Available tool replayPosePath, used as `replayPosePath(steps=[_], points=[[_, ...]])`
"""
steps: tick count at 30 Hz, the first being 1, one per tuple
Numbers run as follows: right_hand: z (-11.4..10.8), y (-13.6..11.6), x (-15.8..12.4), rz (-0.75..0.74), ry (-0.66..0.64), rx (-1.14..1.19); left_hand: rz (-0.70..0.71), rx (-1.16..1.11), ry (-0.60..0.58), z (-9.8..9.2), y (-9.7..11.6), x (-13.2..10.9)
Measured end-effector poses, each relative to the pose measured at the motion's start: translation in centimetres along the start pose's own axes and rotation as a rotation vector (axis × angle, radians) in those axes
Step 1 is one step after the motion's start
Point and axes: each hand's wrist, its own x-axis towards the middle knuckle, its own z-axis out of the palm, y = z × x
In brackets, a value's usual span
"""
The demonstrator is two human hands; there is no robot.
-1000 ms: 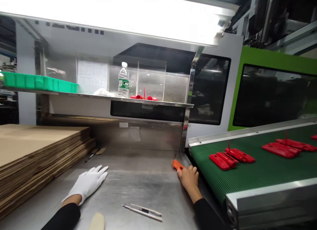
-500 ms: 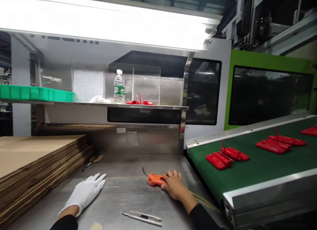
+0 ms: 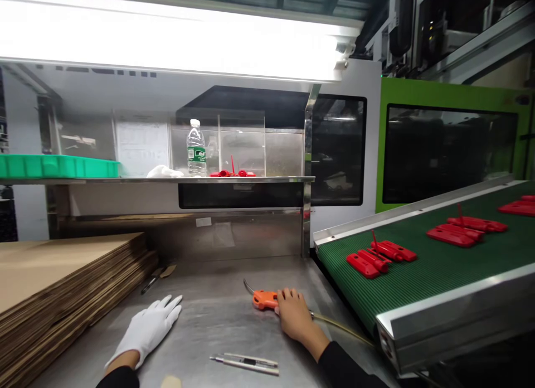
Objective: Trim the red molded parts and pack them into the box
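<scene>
My right hand (image 3: 295, 315) is bare and rests on the steel table (image 3: 217, 326), closed over the rear of an orange air blow gun (image 3: 263, 299). The gun's thin metal nozzle points to the far left and a hose (image 3: 340, 328) trails off to the right. My left hand (image 3: 150, 326) wears a white glove and lies flat on the table with its fingers spread, holding nothing. A silver utility knife (image 3: 246, 363) lies between my two arms near the front edge.
A stack of flat cardboard sheets (image 3: 62, 276) fills the left side. A green conveyor belt (image 3: 422, 265) at the right carries several red plastic parts (image 3: 378, 257). The shelf above holds a green tray (image 3: 54, 166), a water bottle (image 3: 196, 149) and more red parts.
My right hand has dragged the orange blow gun from the table's right edge near the conveyor toward the middle. The gloved left hand has stayed flat. The view has tilted up slightly.
</scene>
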Motion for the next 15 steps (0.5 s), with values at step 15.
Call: replayPosePath(steps=[15], points=[[0.9, 1.9, -1.2, -0.059, -0.007, 0.034, 0.030, -0.113, 0.124, -3.3, 3.4, -4.7]])
